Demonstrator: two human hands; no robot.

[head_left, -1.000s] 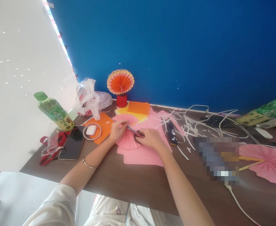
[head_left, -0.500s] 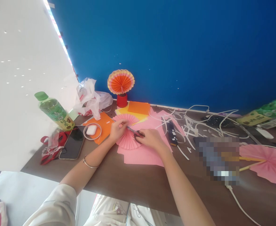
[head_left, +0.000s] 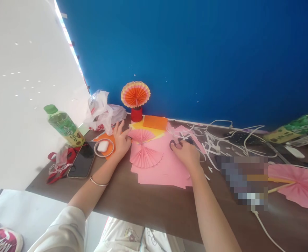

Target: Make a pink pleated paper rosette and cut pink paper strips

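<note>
A pleated pink paper fan [head_left: 146, 155], pinched in at its middle, spreads into two fans on a stack of pink sheets [head_left: 164, 175]. My left hand [head_left: 121, 141] is just left of it, fingers spread and nothing held; it lies over part of an orange sheet [head_left: 109, 151]. On the right side of the pink sheets, my right hand [head_left: 187, 152] is closed on a pair of scissors [head_left: 173, 144]. Their dark handle loops show at the fingers, while the blades are mostly hidden by the hand.
Behind stands an orange rosette [head_left: 135, 95] on a red base [head_left: 136, 114]. A phone [head_left: 82, 160], a white earbud case [head_left: 103, 146] and a green-capped bottle [head_left: 64, 126] sit left. White cables and paper strips [head_left: 211, 143] clutter the right, near another pink fan [head_left: 301, 182].
My left hand has let go of the pink fan, moved left and opened. My right hand has drawn the scissors away to the right. The fan's pinched middle now shows.
</note>
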